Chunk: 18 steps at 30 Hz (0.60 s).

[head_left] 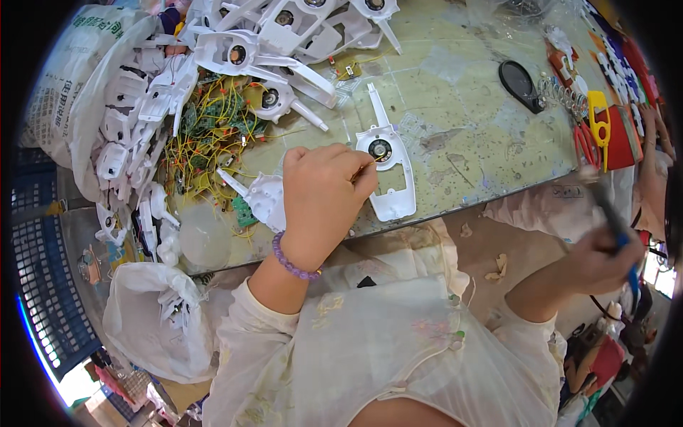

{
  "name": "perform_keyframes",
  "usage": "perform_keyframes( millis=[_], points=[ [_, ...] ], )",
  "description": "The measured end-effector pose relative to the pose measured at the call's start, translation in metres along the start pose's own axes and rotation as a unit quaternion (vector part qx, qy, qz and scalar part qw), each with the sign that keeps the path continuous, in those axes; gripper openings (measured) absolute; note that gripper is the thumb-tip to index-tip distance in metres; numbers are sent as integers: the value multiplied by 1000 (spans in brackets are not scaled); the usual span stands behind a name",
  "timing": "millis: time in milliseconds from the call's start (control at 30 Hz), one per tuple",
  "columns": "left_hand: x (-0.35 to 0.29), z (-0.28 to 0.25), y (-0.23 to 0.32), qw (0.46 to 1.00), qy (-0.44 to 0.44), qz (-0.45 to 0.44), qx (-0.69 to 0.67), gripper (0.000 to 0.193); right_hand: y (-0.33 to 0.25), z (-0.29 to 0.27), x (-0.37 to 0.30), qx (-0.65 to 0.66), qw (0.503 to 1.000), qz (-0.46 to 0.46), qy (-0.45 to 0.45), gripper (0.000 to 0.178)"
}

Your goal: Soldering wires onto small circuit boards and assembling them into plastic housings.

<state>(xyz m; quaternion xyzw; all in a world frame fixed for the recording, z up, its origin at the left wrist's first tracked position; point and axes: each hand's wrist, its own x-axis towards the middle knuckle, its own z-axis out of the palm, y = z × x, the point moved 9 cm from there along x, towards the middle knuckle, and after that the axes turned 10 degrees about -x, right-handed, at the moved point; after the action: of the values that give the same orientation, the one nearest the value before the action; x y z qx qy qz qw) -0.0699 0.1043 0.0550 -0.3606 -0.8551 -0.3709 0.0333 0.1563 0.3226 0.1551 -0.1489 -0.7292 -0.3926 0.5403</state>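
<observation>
Head view: from where I stand, the whole business sits at the left hand, bent over the front edge of the bench. Its thumb and fingertips are drawn together at the left rim of a round black speaker; something fine may be pinched there, but I can't tell what.

That speaker is set in a white plastic housing, which lies flat on the bench just right of the fingertips. The housing's long axis runs from far to near: its narrow stem points toward the far edge, its open frame ends close by the front edge, that near end leaning a little right.

The right hand is well apart, out past the front edge near the bench's right-hand corner. It is closed around a dark and blue tool, blurred, whose front end slants up and left toward that corner. So the left hand is much the nearer, and the housing lies to the left of the tool, farther in over the bench. Another white shell rests beside the left hand, toward the bench's left end.
</observation>
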Motion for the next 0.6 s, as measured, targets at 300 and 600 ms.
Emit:
perform_keyframes(
  millis=[300,600],
  points=[
    [-2,2,0,998,52,46,9,7,-120,0,-26,679,701,126,-179,32],
    [-4,6,0,998,34,45,24,10,-136,3,-23,675,703,109,-196,29]
  ],
)
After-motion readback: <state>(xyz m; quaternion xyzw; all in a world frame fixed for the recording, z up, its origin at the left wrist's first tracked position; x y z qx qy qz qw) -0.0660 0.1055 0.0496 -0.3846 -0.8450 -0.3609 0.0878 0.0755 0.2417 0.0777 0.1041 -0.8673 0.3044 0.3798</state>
